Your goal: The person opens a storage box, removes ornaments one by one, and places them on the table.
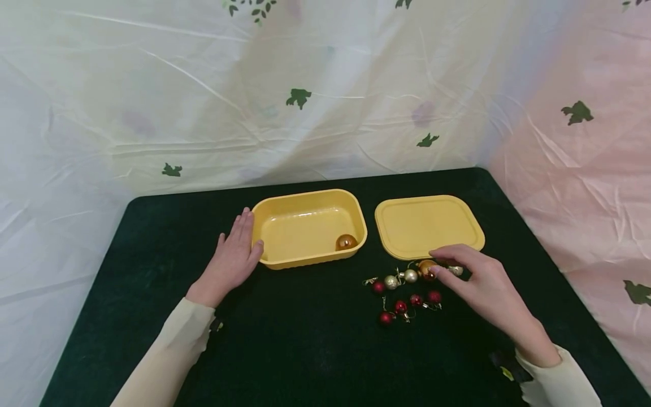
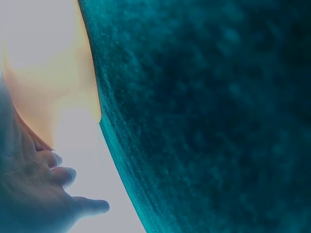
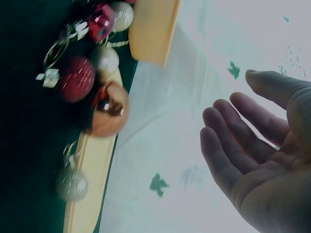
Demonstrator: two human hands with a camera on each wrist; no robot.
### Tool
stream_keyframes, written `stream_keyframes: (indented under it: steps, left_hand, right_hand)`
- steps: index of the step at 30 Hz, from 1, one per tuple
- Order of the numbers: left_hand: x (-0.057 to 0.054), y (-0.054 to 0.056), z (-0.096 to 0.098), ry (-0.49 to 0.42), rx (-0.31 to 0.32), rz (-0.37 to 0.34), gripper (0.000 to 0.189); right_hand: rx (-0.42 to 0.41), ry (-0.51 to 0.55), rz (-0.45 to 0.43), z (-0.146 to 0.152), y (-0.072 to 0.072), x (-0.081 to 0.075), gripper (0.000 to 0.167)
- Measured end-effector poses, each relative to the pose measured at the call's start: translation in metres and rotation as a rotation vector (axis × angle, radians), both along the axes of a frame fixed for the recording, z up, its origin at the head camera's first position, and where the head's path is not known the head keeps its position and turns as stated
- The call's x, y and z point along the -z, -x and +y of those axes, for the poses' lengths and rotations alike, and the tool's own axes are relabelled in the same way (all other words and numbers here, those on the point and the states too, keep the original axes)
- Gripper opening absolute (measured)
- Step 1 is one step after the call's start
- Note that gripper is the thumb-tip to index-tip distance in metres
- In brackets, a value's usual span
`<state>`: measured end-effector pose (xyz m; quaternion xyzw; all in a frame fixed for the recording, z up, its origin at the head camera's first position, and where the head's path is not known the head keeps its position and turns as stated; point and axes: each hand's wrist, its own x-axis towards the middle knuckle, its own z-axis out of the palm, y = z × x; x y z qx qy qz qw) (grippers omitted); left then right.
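Note:
My left hand rests with straight fingers against the left end of a yellow plastic box. Inside the box, in its near right corner, lies a shiny gold bauble. On the right, my right hand hovers over small Christmas baubles, thumb and fingers spread around a second gold bauble. The right wrist view shows its fingers loosely bent and apart from that bauble. Pale silvery-gold baubles sit beside it in a row. Several red baubles with string loops lie nearer.
A yellow lid lies flat to the right of the box, just behind the baubles. Everything stands on a dark green cloth-covered table. A pale curtain with green leaf shapes hangs behind the far edge.

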<state>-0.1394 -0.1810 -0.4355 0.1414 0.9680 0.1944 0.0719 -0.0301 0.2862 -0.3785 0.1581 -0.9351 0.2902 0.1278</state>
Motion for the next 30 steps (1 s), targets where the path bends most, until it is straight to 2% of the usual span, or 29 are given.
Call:
stream_keyframes:
  steps: [7,19,30]
  left_hand:
    - [-0.002,0.000,0.002,0.010,-0.005,-0.009,0.075]
    - [-0.002,0.000,0.002,0.007,-0.008,-0.008,0.075]
    - [-0.001,0.000,0.001,0.002,-0.008,-0.001,0.075]
  right_hand:
    - [-0.116,0.003,-0.029,-0.022,0.014,-0.007,0.028]
    - [-0.267,-0.030,-0.147,-0.050,0.051,-0.020,0.035]
    - [-0.356,-0.079,-0.179,-0.070,0.084,-0.026,0.044]
